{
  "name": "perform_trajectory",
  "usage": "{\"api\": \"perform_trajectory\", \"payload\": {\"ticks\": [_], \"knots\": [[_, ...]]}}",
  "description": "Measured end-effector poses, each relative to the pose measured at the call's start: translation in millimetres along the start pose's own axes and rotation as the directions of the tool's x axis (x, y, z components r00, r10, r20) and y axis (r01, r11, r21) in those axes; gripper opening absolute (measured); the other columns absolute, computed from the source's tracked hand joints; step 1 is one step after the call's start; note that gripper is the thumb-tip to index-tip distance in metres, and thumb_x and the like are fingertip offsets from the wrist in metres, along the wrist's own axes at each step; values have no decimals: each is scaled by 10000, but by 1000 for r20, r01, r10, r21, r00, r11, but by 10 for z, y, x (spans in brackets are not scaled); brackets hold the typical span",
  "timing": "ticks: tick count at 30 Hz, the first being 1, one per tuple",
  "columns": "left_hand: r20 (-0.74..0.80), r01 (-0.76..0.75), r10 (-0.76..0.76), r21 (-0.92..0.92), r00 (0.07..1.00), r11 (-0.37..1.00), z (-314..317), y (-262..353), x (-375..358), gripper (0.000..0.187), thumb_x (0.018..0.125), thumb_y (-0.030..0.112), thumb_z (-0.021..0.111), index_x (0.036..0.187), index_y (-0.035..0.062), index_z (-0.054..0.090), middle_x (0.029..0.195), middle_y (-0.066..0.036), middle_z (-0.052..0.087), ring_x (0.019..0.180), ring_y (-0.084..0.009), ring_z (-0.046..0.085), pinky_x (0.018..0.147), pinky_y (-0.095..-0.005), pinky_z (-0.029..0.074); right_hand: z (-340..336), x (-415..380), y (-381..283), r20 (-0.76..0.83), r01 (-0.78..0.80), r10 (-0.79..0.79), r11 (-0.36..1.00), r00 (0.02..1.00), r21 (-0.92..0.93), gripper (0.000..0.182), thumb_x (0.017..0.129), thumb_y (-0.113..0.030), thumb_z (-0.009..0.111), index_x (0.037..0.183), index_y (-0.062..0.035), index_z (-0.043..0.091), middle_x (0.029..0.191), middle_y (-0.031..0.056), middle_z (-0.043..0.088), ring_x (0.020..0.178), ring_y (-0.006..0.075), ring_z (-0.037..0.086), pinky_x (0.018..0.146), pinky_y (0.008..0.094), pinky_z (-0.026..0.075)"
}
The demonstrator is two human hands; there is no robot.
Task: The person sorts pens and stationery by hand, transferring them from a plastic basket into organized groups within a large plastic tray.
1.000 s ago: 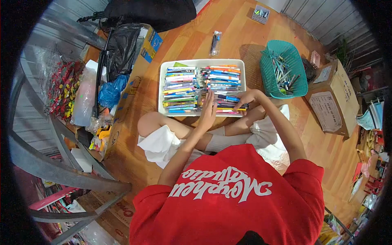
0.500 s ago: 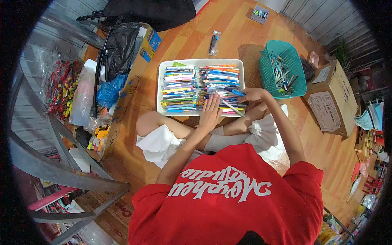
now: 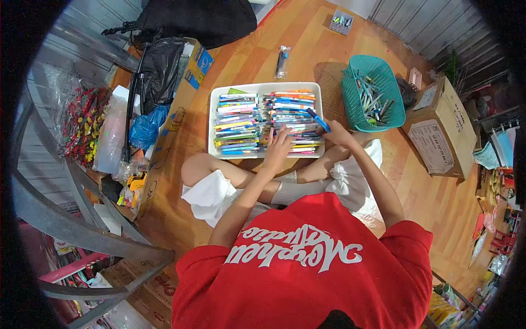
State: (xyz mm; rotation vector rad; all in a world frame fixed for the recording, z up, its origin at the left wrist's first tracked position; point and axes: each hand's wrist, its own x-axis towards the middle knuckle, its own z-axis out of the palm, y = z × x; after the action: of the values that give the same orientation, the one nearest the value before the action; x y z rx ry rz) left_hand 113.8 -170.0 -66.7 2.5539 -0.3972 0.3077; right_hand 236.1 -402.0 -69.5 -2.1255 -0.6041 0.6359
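A white tray [image 3: 211, 118] lies on the floor before my crossed legs, with several pens in two columns, left and right. My left hand [image 3: 279, 146] rests with fingers spread on the lower part of the right column. In my right hand [image 3: 338, 134] is a blue pen [image 3: 318, 119], held at the tray's right edge with its dark end pointing up and left over the pens. Beyond that hand stands a teal basket [image 3: 401, 112] with loose pens inside.
A cardboard box [image 3: 438, 131] stands right of the basket. A small plastic packet [image 3: 282, 62] and a small grey container [image 3: 341, 22] are on the floor beyond the tray. At the left are a long open carton [image 3: 164, 145] and curved metal bars [image 3: 82, 227].
My right hand has turned the blue pen to a steeper angle. The pale pen that lay across the tray's lower right edge no longer shows there. The view has shifted slightly.
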Motion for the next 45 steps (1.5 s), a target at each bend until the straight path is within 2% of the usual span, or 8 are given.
{"api": "perform_trajectory", "payload": {"ticks": [7, 12, 15, 21, 24, 33, 40, 45], "knots": [[-196, 133, -158, -136, 968, 982, -499, -1, -173, 166, 850, 68, 564, 986, -25, 556, 1116, -159, 519, 1058, -343, 491, 898, -411, 394, 141, -18, 101, -179, 28, -16, 997, 984, 65, 215, 721, 36, 580, 929, 31, 637, 782, 130, 663, 722, 206, 632, 705, 338, 496], [-290, 264, -343, -280, 893, 923, -519, -201, -325, 139, 869, 58, 539, 980, -26, 548, 1064, -174, 524, 1013, -351, 497, 877, -410, 398, 126, -41, -271, -210, -22, 31, 999, 977, 48, 200, 742, 41, 563, 929, 28, 633, 803, 165, 647, 762, 232, 631, 718, 357, 483], [-304, 290, -372, -281, 877, 915, -467, -230, -350, 141, 878, 61, 531, 984, -32, 540, 1062, -177, 523, 1013, -346, 501, 883, -395, 397, 196, 42, -238, -234, 259, -267, 964, 935, -65, 198, 757, 33, 563, 943, 23, 629, 846, 189, 634, 818, 282, 625, 764, 371, 470], [-312, 277, -356, -270, 881, 922, -432, -237, -384, 143, 892, 56, 512, 993, -42, 535, 1050, -182, 522, 1007, -336, 512, 883, -374, 399, 188, -146, -357, -161, 244, -326, 888, 931, -389, 265, 722, 3, 589, 984, -13, 623, 1079, 193, 568, 973, 389, 540, 811, 431, 458], [-332, 270, -360, -286, 872, 919, -409, -242, -374, 144, 891, 54, 511, 994, -44, 532, 1038, -183, 526, 997, -338, 515, 880, -372, 400, 330, -195, -28, -151, 135, -330, 700, 932, -701, 315, 716, -15, 586, 1029, -39, 610, 1138, 169, 508, 1028, 402, 489, 816, 450, 462], [-363, 291, -435, -389, 824, 874, -442, -271, -372, 151, 895, 76, 511, 983, -46, 526, 1017, -192, 526, 969, -347, 508, 862, -390, 400, -116, -259, -299, -119, 48, -170, 743, 978, -668, 313, 716, 4, 574, 1024, -44, 547, 1063, 156, 475, 995, 373, 480, 760, 478, 459], [-434, 286, -441, -377, 786, 881, -354, -338, -367, 139, 899, 58, 510, 988, -47, 527, 982, -179, 534, 920, -325, 526, 829, -363, 414, -70, 128, -343, -236, 169, -359, 802, 903, -572, 214, 747, -9, 541, 958, -28, 567, 922, 165, 488, 856, 376, 477, 724, 466, 417], [-443, 280, -433, -369, 785, 886, -357, -350, -401, 123, 890, 39, 522, 978, -46, 531, 932, -174, 535, 854, -314, 544, 761, -354, 438, 294, 303, -67, -262, 8, -191, 821, 946, -571, 407, 712, 35, 564, 1103, -80, 561, 1110, 163, 482, 997, 385, 491, 804, 495, 448]]}}
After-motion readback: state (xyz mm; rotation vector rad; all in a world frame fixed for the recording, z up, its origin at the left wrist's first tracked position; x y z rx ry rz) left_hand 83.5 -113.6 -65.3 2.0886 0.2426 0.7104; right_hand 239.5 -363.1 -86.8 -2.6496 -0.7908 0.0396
